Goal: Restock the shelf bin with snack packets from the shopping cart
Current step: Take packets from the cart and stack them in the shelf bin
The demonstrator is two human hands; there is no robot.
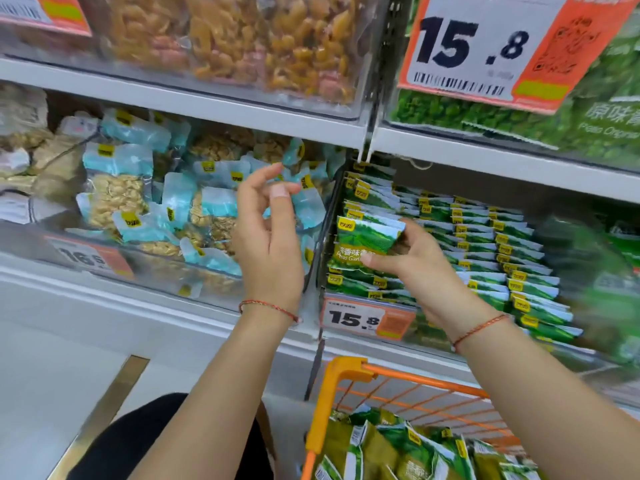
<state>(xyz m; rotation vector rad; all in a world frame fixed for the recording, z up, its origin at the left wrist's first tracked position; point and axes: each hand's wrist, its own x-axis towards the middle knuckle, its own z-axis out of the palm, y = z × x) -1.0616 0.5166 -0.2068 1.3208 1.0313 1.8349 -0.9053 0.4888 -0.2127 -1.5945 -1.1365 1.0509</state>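
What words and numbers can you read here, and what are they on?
"15.8": big price sign, top right.
"15.8": small price tag on the green packets' bin.
"Peas Garl…", partly hidden: green packet held by the right hand.
"16.…": left bin's tag, blurred.
Yellow logos and barcodes: too small.

Green snack packets [363, 245] with yellow labels; orange shopping cart [346, 382].
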